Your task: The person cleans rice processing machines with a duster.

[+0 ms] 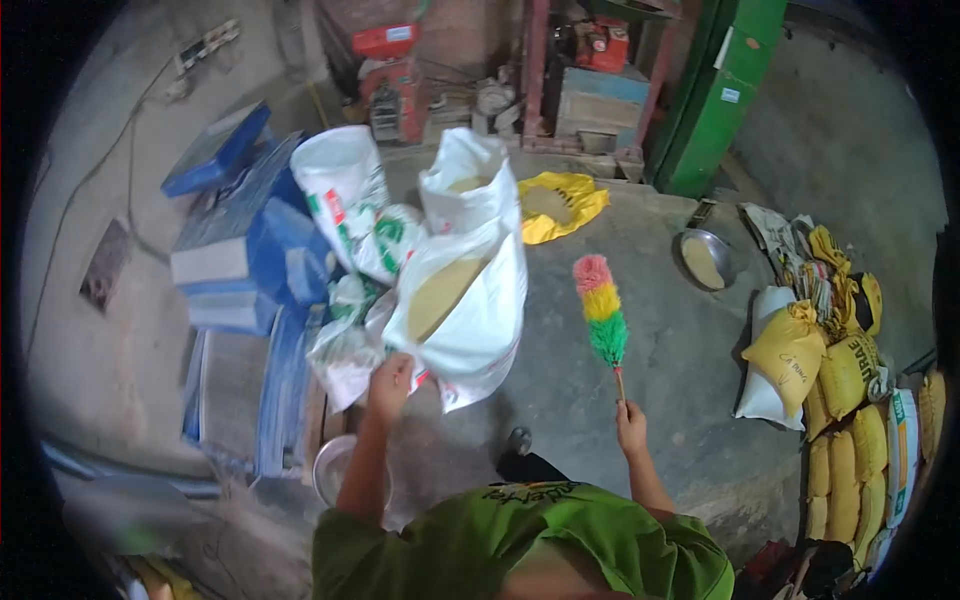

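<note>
My left hand (390, 382) grips the near rim of a large open white sack (470, 330) filled with yellowish grain. My right hand (630, 425) holds the thin handle of a feather duster (602, 308) with pink, yellow and green bands, pointing up over the concrete floor to the right of the sack. A second open white sack (468, 180) of grain stands just behind the first, and a tied white sack (342, 185) with green and red print leans to its left.
Blue boxes (250, 250) are stacked at left. A yellow bag (560, 205) lies open on the floor behind. A metal bowl (705, 260) of grain sits at right, near piled yellow sacks (850, 400). Another metal basin (335, 470) lies by my left arm. Machinery stands at the back.
</note>
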